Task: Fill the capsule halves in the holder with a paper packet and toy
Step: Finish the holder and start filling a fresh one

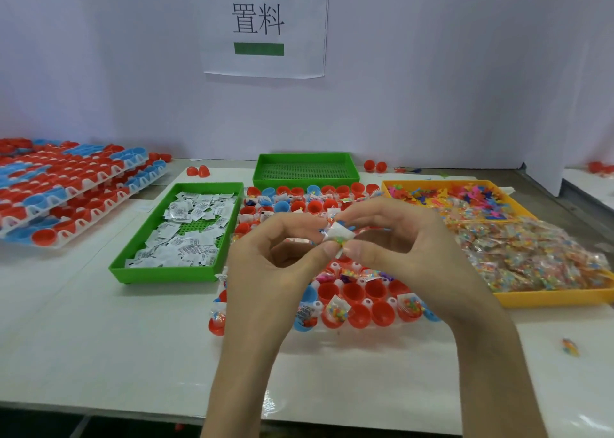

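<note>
L hand (275, 255) and R hand (398, 238) meet at frame centre, both pinching one small packet (339, 233) betw. thumb and forefinger. It's white w/ coloured beads showing, held in the air above the holder (367, 303), not touching it. Other fingers loosely curled. Holder sits on the table (99, 321) under the hands, its red and blue halves (359, 314) open side up. Some near-row ones hold bead bags (337, 311), some are bare, mid rows hidden by the hands. At 9 o'clock from holder, just beside it: green tray (162, 273) of paper packets (186, 235). At 12: 2nd green tray (305, 172), mesh floor. At 3: yellow tray (548, 299), toys (465, 198) at far end, heap (531, 258) of bead bags at near end. At 10, well apart: stack (66, 191) of loaded holders. Sign (265, 22) on wall at 12.
</note>
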Demonstrator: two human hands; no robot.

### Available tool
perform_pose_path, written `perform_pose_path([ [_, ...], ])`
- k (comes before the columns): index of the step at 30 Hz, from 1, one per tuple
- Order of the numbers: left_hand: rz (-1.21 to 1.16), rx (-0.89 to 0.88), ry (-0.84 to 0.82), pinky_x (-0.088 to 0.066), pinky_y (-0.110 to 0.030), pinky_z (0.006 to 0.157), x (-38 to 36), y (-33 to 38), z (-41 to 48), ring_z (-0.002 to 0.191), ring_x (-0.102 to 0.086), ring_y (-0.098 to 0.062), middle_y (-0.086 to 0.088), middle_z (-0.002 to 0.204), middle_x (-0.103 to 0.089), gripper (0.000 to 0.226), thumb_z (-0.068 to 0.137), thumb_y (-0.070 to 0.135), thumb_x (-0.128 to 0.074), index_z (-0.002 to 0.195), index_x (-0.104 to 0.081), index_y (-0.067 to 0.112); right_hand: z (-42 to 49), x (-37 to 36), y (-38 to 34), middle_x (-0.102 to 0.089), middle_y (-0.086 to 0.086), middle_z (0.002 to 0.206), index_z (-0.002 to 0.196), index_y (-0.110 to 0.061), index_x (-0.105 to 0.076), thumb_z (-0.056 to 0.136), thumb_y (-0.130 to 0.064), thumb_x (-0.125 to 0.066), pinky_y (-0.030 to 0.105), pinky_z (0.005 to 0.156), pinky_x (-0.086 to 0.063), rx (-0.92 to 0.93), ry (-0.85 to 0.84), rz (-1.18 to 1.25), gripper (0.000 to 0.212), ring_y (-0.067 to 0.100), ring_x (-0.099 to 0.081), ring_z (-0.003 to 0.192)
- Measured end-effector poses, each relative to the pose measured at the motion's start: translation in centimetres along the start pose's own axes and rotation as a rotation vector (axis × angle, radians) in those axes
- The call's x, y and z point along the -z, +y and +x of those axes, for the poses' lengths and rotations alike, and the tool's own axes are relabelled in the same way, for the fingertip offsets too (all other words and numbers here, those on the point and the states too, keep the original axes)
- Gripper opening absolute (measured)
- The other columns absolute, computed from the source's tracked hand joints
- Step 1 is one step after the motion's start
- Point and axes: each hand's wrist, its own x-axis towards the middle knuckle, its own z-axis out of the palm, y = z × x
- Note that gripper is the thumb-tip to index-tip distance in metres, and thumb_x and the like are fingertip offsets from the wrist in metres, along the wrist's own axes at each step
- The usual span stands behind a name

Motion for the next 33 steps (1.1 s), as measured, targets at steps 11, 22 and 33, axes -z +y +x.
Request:
perform_pose_path([
  [11,0.611,-0.064,-0.263,-0.041,-0.026,0.103,-0.4,-1.6,-0.3,0.107,-0.059,0.005,0.032,0.096,-0.068,0.056,0.077,0.026,-0.083,0.119,-0.056,0.051,-0.7,2.4,1.1,-0.076,-0.006,0.079,0.083,-0.02,-0.075,0.076,-0.008,-0.084,0.024,0.073,-0.059,-0.139,0.017,-0.361,0.017,0.011,-0.073,0.074],
  [22,1.017,-0.033,-0.486,0.0,-0.038,0.104,-1.7,-4.9,-0.9,0.12,-0.038,-0.003,0.025,0.119,-0.064,0.091,0.083,0.044,-0.073,0.148,-0.01,0.052,-0.5,1.4,2.3,-0.072,-0.014,0.073,0.076,-0.03,-0.072,0.073,-0.008,-0.08,0.021,0.068,-0.054,-0.257,-0.209,-0.552,0.024,0.0,-0.066,0.068],
  [33,0.975,-0.008,-0.465,0.002,-0.034,0.104,-1.7,-5.6,-1.0,0.12,-0.04,-0.004,0.023,0.116,-0.066,0.083,0.086,0.044,-0.072,0.148,-0.018,0.051,-0.4,1.0,3.2,-0.072,-0.01,0.075,0.075,-0.026,-0.075,0.073,-0.01,-0.081,0.015,0.061,-0.05,-0.286,-0.255,-0.609,0.018,0.003,-0.066,0.072],
])
